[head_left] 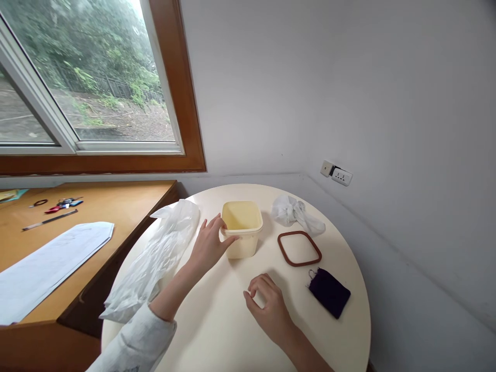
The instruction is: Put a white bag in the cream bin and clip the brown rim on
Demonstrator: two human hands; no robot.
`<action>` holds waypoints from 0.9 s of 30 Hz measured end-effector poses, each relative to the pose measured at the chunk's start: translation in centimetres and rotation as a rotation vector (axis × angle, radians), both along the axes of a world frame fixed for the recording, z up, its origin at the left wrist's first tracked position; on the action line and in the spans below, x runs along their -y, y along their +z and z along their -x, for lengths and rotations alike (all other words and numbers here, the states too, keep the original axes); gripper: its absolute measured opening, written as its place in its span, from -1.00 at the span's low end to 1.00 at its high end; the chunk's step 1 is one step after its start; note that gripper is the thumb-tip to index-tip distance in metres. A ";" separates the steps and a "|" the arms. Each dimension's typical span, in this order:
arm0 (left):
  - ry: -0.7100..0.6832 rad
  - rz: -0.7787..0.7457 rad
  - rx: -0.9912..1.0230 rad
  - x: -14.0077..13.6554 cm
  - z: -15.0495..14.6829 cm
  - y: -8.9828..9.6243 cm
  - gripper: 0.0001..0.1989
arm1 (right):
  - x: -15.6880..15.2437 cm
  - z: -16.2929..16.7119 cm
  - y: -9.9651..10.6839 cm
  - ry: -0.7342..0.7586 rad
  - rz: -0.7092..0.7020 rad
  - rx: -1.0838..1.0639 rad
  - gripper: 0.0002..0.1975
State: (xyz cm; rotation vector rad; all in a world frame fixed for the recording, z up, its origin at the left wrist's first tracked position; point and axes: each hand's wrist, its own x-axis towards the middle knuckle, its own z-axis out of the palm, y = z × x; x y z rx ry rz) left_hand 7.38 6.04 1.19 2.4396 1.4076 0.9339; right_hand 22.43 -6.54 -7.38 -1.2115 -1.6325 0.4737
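Note:
A pale yellow plastic container (242, 246), upright and without a lid, stands on the round cream table (217, 320). My left hand (209, 242) is at its near left corner, the thumb along the outside and the curled forefinger over the rim, closed loosely on it. Lower and to the right, my right hand (269, 307) hovers above the table with fingers half curled and a gap to the thumb; nothing shows in it. Right of the container lies a brown rounded-square ring (281, 248). Beyond that is a knotted white plastic bag (289, 209).
A dark purple cloth pouch (329, 292) lies at the table's right. Along the left edge stretches a crumpled white plastic bag (165, 253). Papers (58, 258), a pen (50, 219) and keys (64, 204) rest on the wooden desk (127, 199) under the window.

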 end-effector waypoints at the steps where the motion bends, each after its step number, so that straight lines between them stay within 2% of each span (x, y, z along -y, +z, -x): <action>1: 0.007 -0.005 -0.005 0.1 0.0 0.1 -0.77 | 0.0 0.0 0.0 0.001 0.000 -0.002 -0.78; 7: 0.048 0.034 0.009 0.8 0.1 -0.1 -0.77 | -0.2 0.0 0.0 -0.008 -0.011 0.007 -0.78; 10: 0.030 0.078 0.014 1.3 0.3 -0.4 -0.67 | -0.6 -0.9 0.4 -0.038 -0.047 0.020 -0.80; 15: 0.055 0.127 0.052 2.3 1.2 -0.1 -0.50 | -3.4 -5.6 2.5 -0.144 -0.104 0.164 -0.90; 18: 0.068 0.094 0.091 2.9 1.8 0.2 -0.51 | -6.7 -9.9 4.2 -0.322 0.035 0.288 -0.95; 21: 0.092 0.040 0.134 3.2 2.3 0.3 -0.55 | -10.8 -14.1 5.4 -0.460 0.131 0.304 -0.65; 24: 0.101 0.010 0.150 3.4 2.6 0.3 -0.59 | -14.5 -17.3 5.5 -0.565 0.299 0.318 -0.35; 26: 0.098 0.003 0.154 3.6 2.7 0.5 -0.60 | -16.3 -18.5 5.0 -0.581 0.397 0.330 -0.27; 27: 0.098 0.000 0.157 3.7 2.8 0.7 -0.61 | -17.0 -18.9 4.7 -0.583 0.431 0.335 -0.29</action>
